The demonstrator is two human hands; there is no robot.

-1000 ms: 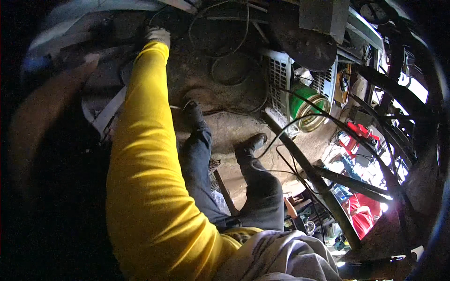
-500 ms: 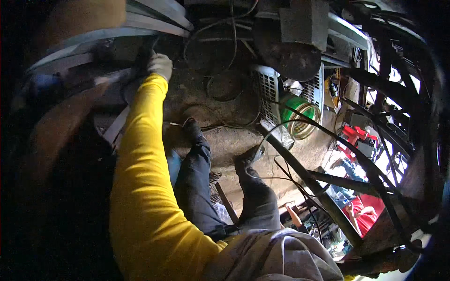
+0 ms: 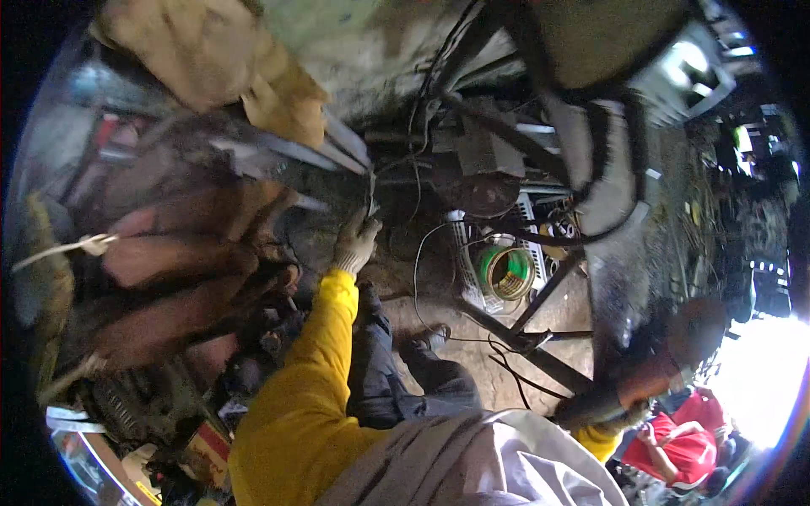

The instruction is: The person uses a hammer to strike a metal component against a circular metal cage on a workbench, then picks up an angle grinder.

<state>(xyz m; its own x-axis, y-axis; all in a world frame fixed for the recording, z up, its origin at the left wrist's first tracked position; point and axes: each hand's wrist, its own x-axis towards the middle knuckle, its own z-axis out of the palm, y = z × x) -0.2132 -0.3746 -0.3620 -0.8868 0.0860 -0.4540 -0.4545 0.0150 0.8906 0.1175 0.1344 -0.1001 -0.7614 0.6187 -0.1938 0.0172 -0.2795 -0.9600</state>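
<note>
My left hand (image 3: 359, 240), in a pale knitted glove below a yellow sleeve, reaches forward past my knees. Its fingers are closed around something thin and dark that I cannot make out, close to the ends of grey metal bars (image 3: 342, 148). At the lower right is my right hand (image 3: 631, 417), mostly hidden, with a bit of yellow sleeve showing. It lies against a dark, rounded object with a brown section (image 3: 648, 379) and a broad round end; its fingers do not show clearly.
A white plastic crate (image 3: 467, 266) holds a green coil (image 3: 508, 271). Dark metal tubes (image 3: 548, 358) and loose black cables (image 3: 515, 371) cross the floor. Rusty brown cylinders (image 3: 177, 253) lie at left below tan cardboard (image 3: 287, 93). A person in red (image 3: 675, 447) is at lower right.
The view has swung and widened, bringing the brown cylinders, the cardboard and part of my right arm into sight. My left hand remains stretched forward, now beside the bars' ends.
</note>
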